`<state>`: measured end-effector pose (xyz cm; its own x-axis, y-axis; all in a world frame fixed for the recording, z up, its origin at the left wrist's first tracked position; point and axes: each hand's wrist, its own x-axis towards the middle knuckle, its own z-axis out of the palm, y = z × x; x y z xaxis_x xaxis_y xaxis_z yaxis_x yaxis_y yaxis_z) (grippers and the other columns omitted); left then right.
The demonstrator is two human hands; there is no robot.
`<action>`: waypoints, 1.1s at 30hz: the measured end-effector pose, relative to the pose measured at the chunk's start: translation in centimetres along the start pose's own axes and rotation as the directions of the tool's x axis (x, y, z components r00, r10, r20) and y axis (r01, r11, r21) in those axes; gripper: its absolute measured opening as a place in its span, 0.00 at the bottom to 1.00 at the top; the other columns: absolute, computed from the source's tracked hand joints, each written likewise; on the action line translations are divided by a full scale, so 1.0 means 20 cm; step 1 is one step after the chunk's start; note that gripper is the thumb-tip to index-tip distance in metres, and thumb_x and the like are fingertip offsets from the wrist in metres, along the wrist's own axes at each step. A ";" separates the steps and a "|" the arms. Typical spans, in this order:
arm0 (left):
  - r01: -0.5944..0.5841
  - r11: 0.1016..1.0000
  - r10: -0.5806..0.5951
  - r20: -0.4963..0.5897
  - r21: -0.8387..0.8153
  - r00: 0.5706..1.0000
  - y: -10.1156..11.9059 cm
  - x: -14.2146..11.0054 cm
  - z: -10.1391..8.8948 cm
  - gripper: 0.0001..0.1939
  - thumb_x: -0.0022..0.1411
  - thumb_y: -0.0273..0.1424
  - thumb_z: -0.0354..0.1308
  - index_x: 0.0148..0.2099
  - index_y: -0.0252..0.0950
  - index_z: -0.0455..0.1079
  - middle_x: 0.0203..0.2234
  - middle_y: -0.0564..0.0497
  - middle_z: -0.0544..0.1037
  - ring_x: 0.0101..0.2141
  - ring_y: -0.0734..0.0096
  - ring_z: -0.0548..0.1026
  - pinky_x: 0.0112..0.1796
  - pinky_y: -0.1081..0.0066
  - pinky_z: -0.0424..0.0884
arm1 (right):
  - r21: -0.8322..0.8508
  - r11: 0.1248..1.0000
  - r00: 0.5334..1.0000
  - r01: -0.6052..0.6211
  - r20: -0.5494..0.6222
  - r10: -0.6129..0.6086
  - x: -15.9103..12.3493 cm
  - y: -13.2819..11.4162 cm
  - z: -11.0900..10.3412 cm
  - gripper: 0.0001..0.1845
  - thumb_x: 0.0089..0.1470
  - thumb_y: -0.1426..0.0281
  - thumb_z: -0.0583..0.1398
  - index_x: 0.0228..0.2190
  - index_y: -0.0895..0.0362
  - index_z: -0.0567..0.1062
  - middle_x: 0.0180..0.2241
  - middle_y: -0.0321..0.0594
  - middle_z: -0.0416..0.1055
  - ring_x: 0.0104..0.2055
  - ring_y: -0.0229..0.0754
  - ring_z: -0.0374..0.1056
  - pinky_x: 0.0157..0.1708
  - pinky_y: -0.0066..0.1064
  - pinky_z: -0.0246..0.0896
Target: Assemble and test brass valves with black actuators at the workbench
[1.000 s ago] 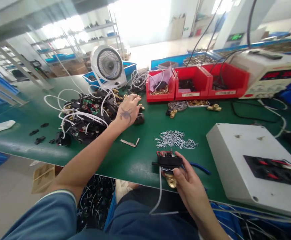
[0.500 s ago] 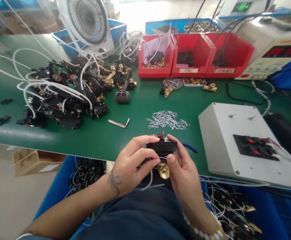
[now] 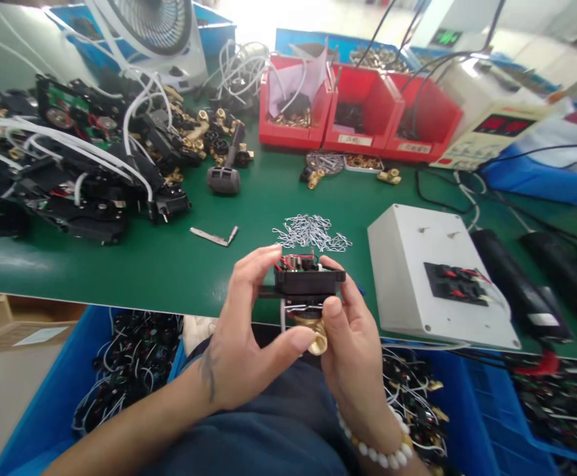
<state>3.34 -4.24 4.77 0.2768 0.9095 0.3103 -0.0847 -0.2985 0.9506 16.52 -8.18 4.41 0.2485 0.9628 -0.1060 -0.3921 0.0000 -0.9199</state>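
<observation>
Between both hands, at the bench's front edge, is a black valve actuator (image 3: 308,283) with an open top showing red wires and small parts. A brass valve body (image 3: 319,340) sticks out below it, and a silver spring clip (image 3: 303,307) crosses the joint between them. My right hand (image 3: 352,330) grips the right side, its thumb by the joint. My left hand (image 3: 248,337) holds the left side, fingers at the upper corner and thumb at the brass. A pile of silver spring clips (image 3: 310,231) lies just beyond. Part of the underside is hidden by my hands.
A grey box (image 3: 407,264) stands to the right, black wired assemblies (image 3: 84,178) heap on the left. A grey hammer (image 3: 225,178) and a bent metal tool (image 3: 213,236) lie between. Red bins (image 3: 295,135) line the back; blue crates (image 3: 50,383) sit below the bench.
My left fingers have moved from the front of the actuator to its upper left corner, with the thumb now lower at the brass. The camera view has swung to the right.
</observation>
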 end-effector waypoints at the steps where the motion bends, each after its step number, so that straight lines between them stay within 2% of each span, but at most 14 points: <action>1: 0.186 0.966 -0.181 0.045 -0.180 0.982 -0.01 0.02 0.01 0.29 0.63 0.38 0.64 0.63 0.41 0.61 0.61 0.43 0.69 0.61 0.56 0.67 0.59 0.59 0.67 | -0.065 0.998 1.000 0.021 0.006 -0.021 0.00 -0.02 0.00 0.31 0.56 0.55 0.64 0.57 0.47 0.64 0.50 0.39 0.77 0.48 0.44 0.76 0.47 0.36 0.75; 3: 0.496 0.755 -0.436 0.236 -0.430 0.868 -0.01 0.06 0.03 0.27 0.65 0.44 0.60 0.61 0.36 0.64 0.57 0.40 0.73 0.56 0.52 0.73 0.54 0.58 0.72 | -0.299 0.953 0.997 0.047 0.072 -0.027 0.02 -0.10 -0.02 0.34 0.55 0.56 0.65 0.59 0.49 0.63 0.47 0.40 0.79 0.45 0.44 0.77 0.43 0.35 0.76; 5: 0.617 0.602 -0.526 0.330 -0.508 0.784 -0.02 0.10 0.03 0.27 0.63 0.44 0.62 0.57 0.31 0.67 0.52 0.38 0.77 0.50 0.51 0.77 0.45 0.61 0.77 | -0.608 0.784 0.988 0.127 0.151 -0.043 0.07 -0.22 -0.07 0.31 0.55 0.58 0.65 0.58 0.50 0.68 0.41 0.38 0.80 0.40 0.42 0.78 0.39 0.33 0.75; 6: 0.633 0.576 -0.551 0.326 -0.517 0.768 -0.02 0.11 0.03 0.28 0.61 0.43 0.64 0.56 0.30 0.68 0.50 0.38 0.78 0.47 0.52 0.79 0.42 0.64 0.78 | -0.741 0.644 0.980 0.191 0.181 -0.083 0.11 -0.29 -0.11 0.27 0.55 0.58 0.65 0.55 0.50 0.72 0.37 0.37 0.81 0.38 0.42 0.78 0.38 0.33 0.74; 7: 0.630 0.571 -0.569 0.299 -0.527 0.766 -0.02 0.12 0.03 0.28 0.60 0.43 0.66 0.55 0.30 0.68 0.47 0.38 0.79 0.44 0.54 0.81 0.38 0.67 0.78 | -0.838 0.473 0.956 0.273 0.178 -0.235 0.16 -0.37 -0.16 0.21 0.56 0.58 0.64 0.50 0.49 0.77 0.34 0.36 0.81 0.35 0.41 0.77 0.38 0.32 0.72; 9: 0.615 0.566 -0.593 0.246 -0.550 0.766 -0.02 0.13 0.01 0.29 0.57 0.43 0.68 0.54 0.29 0.69 0.43 0.40 0.81 0.38 0.58 0.82 0.34 0.70 0.78 | -0.955 0.146 0.847 0.259 0.152 -0.510 0.28 -0.52 -0.29 0.14 0.56 0.61 0.64 0.43 0.51 0.80 0.36 0.38 0.80 0.38 0.41 0.76 0.44 0.34 0.68; 10: 0.607 0.561 -0.598 0.231 -0.563 0.767 -0.02 0.12 0.01 0.30 0.55 0.43 0.69 0.53 0.29 0.69 0.42 0.40 0.81 0.36 0.59 0.82 0.34 0.70 0.78 | -0.979 0.062 0.806 0.196 0.125 -0.578 0.36 -0.58 -0.36 0.13 0.55 0.63 0.65 0.43 0.52 0.81 0.37 0.40 0.80 0.39 0.41 0.76 0.45 0.35 0.67; 11: 0.599 0.556 -0.601 0.218 -0.576 0.769 -0.02 0.12 0.00 0.30 0.54 0.43 0.70 0.52 0.29 0.69 0.42 0.40 0.81 0.35 0.60 0.82 0.34 0.70 0.78 | -0.992 0.026 0.819 0.123 0.087 -0.567 0.43 -0.63 -0.43 0.15 0.53 0.67 0.66 0.44 0.54 0.80 0.38 0.42 0.80 0.39 0.41 0.75 0.47 0.35 0.65; 13: 0.589 0.545 -0.603 0.209 -0.597 0.770 -0.01 0.11 -0.01 0.30 0.54 0.43 0.70 0.51 0.29 0.69 0.42 0.40 0.81 0.36 0.58 0.82 0.34 0.68 0.78 | -0.991 0.124 0.934 -0.049 -0.089 -0.345 0.56 -0.68 -0.55 0.14 0.50 0.71 0.68 0.41 0.56 0.82 0.36 0.42 0.79 0.36 0.39 0.72 0.44 0.34 0.63; 15: 0.587 0.534 -0.598 0.220 -0.608 0.771 0.00 0.11 -0.02 0.29 0.55 0.44 0.69 0.51 0.28 0.69 0.42 0.38 0.81 0.38 0.55 0.82 0.34 0.66 0.79 | -0.975 0.193 0.973 -0.113 -0.148 -0.177 0.63 -0.68 -0.63 0.12 0.46 0.74 0.69 0.37 0.57 0.83 0.34 0.42 0.79 0.31 0.37 0.70 0.37 0.31 0.63; 16: 0.588 0.533 -0.592 0.229 -0.609 0.773 0.01 0.11 -0.03 0.29 0.56 0.44 0.68 0.50 0.28 0.69 0.42 0.38 0.80 0.38 0.54 0.82 0.35 0.65 0.79 | -0.967 0.221 0.975 -0.124 -0.160 -0.153 0.66 -0.66 -0.65 0.12 0.46 0.73 0.69 0.37 0.57 0.83 0.33 0.41 0.79 0.29 0.36 0.69 0.34 0.30 0.61; 21: 0.585 0.566 -0.573 0.232 -0.581 0.786 0.04 0.09 -0.03 0.28 0.59 0.47 0.65 0.51 0.29 0.70 0.44 0.38 0.80 0.44 0.51 0.80 0.38 0.61 0.80 | -0.963 0.240 0.940 -0.119 -0.187 -0.284 0.66 -0.58 -0.68 0.12 0.48 0.71 0.67 0.37 0.59 0.82 0.32 0.43 0.78 0.25 0.33 0.62 0.26 0.28 0.53; 29: 0.579 0.545 -0.549 0.264 -0.606 0.793 0.05 0.07 -0.02 0.24 0.64 0.46 0.59 0.52 0.31 0.70 0.43 0.42 0.80 0.43 0.58 0.80 0.38 0.66 0.79 | -0.969 0.220 0.913 -0.107 -0.184 -0.364 0.65 -0.56 -0.67 0.10 0.55 0.68 0.63 0.36 0.59 0.83 0.30 0.42 0.77 0.24 0.31 0.61 0.26 0.26 0.53; 33: 0.587 0.562 -0.549 0.268 -0.582 0.792 0.06 0.06 -0.02 0.24 0.64 0.47 0.60 0.52 0.32 0.70 0.44 0.43 0.81 0.43 0.56 0.80 0.38 0.65 0.79 | -0.966 0.240 0.906 -0.095 -0.184 -0.380 0.65 -0.56 -0.68 0.10 0.55 0.68 0.63 0.36 0.60 0.83 0.29 0.43 0.76 0.24 0.32 0.63 0.26 0.26 0.56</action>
<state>3.32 -3.31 6.23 0.5226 0.8062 -0.2774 -0.4424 0.5345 0.7201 36.12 0.72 8.19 0.5371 0.8231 0.1844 0.7382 -0.3528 -0.5750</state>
